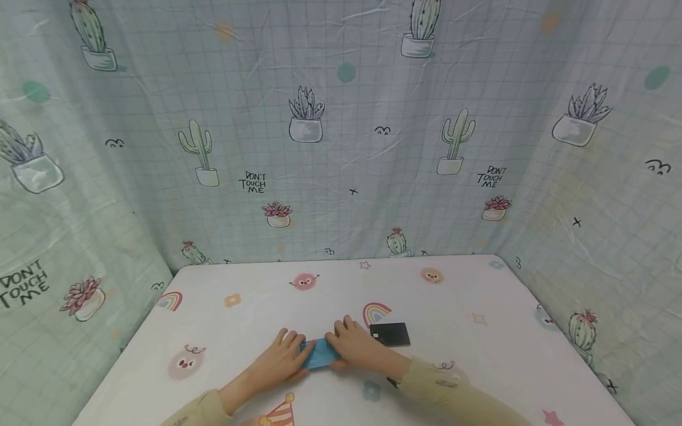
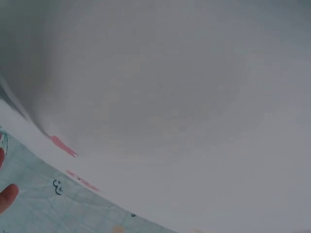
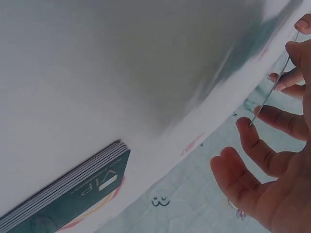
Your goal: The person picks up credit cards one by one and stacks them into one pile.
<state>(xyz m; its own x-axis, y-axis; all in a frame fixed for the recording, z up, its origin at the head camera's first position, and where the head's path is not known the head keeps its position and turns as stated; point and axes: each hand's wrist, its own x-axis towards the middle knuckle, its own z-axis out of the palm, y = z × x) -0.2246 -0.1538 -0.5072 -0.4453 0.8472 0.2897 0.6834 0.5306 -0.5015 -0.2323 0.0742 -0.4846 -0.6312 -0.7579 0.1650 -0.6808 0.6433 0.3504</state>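
A flat blue card [image 1: 321, 355] is held between both hands over the near middle of the table. My left hand [image 1: 282, 358] pinches its left end, thumb across the near face. At its right end my right hand [image 1: 359, 344] pinches it between thumb and fingers. Seen edge-on in the right wrist view, the card [image 3: 270, 91] is a thin line between fingertips of both hands. Just beyond the right forearm lies a stack of dark cards [image 1: 394, 335]; the right wrist view shows several layers and "VIP" lettering on the stack [image 3: 92, 191]. Only fingertips [image 2: 8, 195] show at the left wrist view's edge.
A small dark thing [image 1: 392, 382] pokes out from under the right sleeve [image 1: 447, 387], mostly hidden. The white tabletop [image 1: 319, 290] carries printed rainbows, faces and stars. Cactus-printed curtains [image 1: 341, 165] stand behind the table and along both sides.
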